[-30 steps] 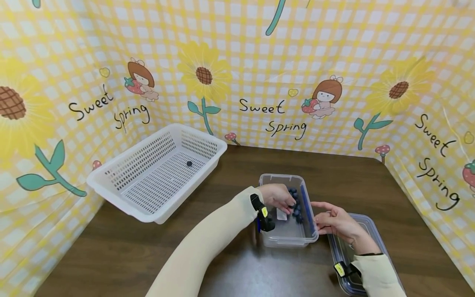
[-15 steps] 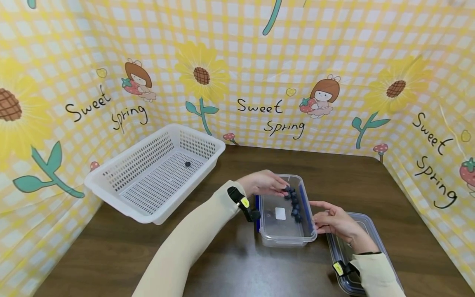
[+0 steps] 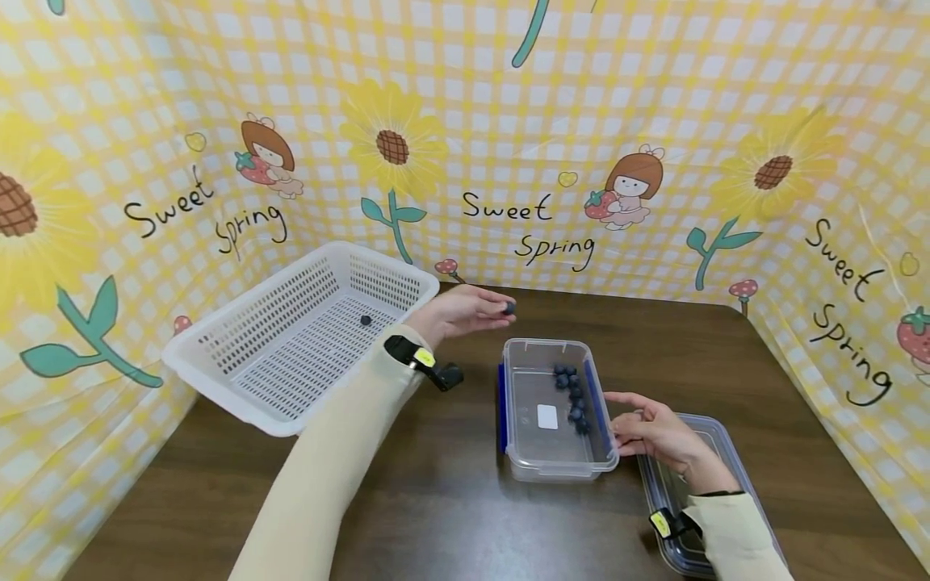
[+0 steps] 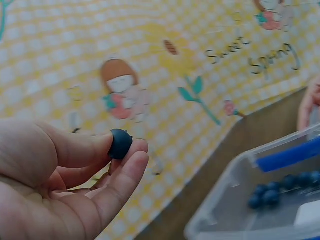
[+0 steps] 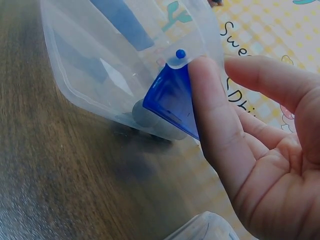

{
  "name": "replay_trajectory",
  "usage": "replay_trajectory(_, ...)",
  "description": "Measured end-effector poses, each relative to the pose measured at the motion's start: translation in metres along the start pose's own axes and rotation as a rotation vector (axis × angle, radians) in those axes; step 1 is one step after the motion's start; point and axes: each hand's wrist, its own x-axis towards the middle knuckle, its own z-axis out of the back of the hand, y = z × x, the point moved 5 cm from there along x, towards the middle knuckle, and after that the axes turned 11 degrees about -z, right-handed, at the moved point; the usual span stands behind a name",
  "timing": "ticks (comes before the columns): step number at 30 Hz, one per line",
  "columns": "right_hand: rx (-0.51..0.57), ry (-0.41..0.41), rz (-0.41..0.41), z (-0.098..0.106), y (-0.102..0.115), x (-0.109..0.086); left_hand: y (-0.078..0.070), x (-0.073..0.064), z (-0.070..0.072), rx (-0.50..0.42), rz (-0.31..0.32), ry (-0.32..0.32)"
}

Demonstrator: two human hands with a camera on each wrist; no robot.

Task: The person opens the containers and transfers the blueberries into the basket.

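Note:
Between thumb and fingertips my left hand pinches one blueberry. It is raised beyond the far left corner of a clear plastic container, close beside the basket's right rim. Several more blueberries lie in a row along the container's right side, near a white label at its bottom. My right hand touches the container's right wall with extended fingers. In the right wrist view, its thumb lies against the hanging blue latch.
A white perforated basket stands at the left, with a single dark berry on its floor. Under the right forearm lies a clear plastic lid. Yellow checked cloth encloses the brown table at the back and sides.
My left hand has lifted a blueberry out of the container and moved up and left towards the basket. The right hand has stayed at the container's side.

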Motion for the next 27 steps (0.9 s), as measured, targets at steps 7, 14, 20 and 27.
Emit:
replay_trajectory(7,0.010,0.009,0.002,-0.001,0.000,0.000,-0.028,-0.016,0.057,0.002,-0.058,-0.087)
replay_trajectory(14,0.014,0.010,0.002,-0.001,0.001,-0.001,-0.043,-0.036,0.126,-0.098,-0.067,-0.221)
replay_trajectory(20,0.015,0.005,-0.008,-0.001,0.001,-0.001,-0.038,-0.057,0.171,-0.210,-0.030,-0.327)
replay_trajectory(27,0.026,0.006,-0.006,-0.002,0.001,0.000,-0.026,-0.074,0.203,-0.231,0.027,-0.423)
